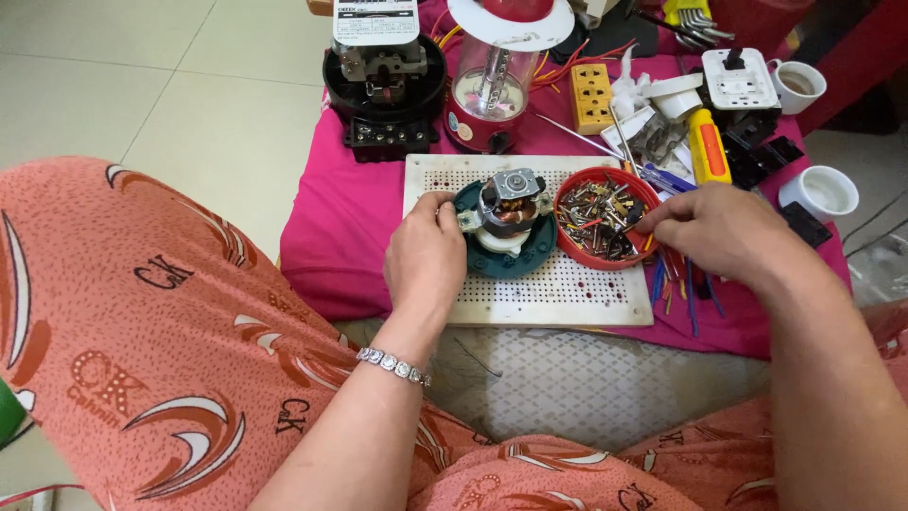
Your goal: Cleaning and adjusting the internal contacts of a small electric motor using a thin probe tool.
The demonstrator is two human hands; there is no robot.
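A small electric motor (512,201) with copper windings sits on a round dark-green base (539,248), which rests on a white perforated board (567,289). My left hand (425,255) grips the left edge of the green base and touches the motor. My right hand (719,227) reaches into a red bowl (605,220) full of several screws and small metal parts, fingertips pinched at its right rim; whether they hold a piece I cannot tell.
A pink cloth (331,227) covers the low surface. Behind the board stand a black electric meter (383,80), a red blender base (492,85), a yellow socket block (592,96), a yellow-handled screwdriver (707,147), white cups (821,192) and loose wires (676,284). My knees in orange patterned cloth fill the foreground.
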